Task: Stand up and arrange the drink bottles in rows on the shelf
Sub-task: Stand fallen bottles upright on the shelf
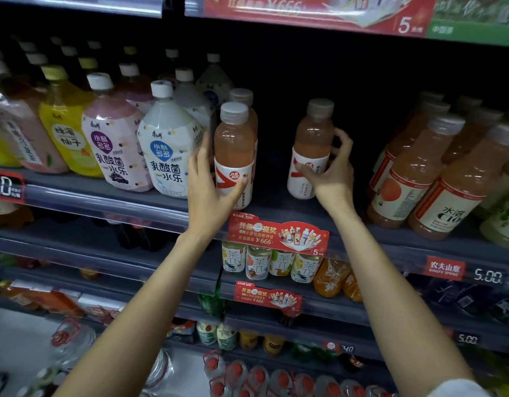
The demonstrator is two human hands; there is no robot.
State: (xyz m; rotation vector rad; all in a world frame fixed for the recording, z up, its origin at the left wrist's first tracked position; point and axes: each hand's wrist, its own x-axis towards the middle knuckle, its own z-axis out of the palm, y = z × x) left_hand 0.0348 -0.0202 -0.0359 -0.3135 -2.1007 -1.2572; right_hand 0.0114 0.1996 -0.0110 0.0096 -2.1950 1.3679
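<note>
Store shelf (276,213) carrying three pink bottles at centre, all upright. Left hand (210,190) is resting open-fingered against the front bottle (234,156); right hand (330,173) is gripping a lone bottle (312,150) standing apart.

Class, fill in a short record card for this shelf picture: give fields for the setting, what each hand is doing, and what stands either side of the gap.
setting: grey shop shelf
left hand: touches front pink drink bottle with grey cap, upright
right hand: grips lone pink drink bottle with white label, upright
gap: dark space between those two bottles
left neighbour: white milky-drink bottle
right neighbour: orange-pink bottles with cream labels
</note>
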